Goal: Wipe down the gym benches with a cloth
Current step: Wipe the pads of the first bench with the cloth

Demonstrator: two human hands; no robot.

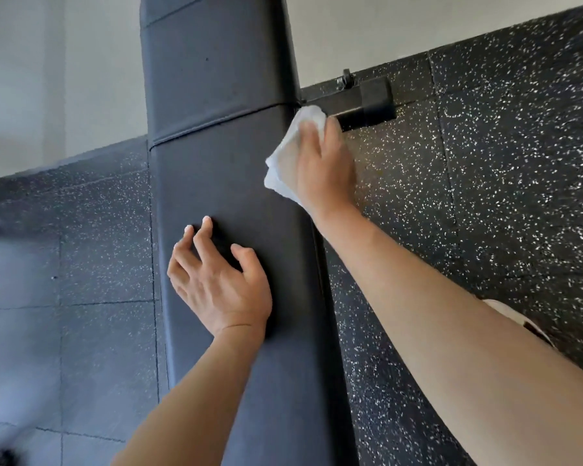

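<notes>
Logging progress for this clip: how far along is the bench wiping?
Nothing shows as finished; the pad carries no visible wipe marks. In hand: the right hand presses the cloth against the bench's right edge while the left hand rests on top. The remaining pad and any other benches are left.

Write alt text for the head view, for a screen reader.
A person's right hand presses a white cloth against the right edge of a black padded gym bench, while the left hand rests on its top. Speckled black rubber flooring surrounds it.

head view | worn high, facing steeply down | close over bench (229,163) | tilted
</notes>
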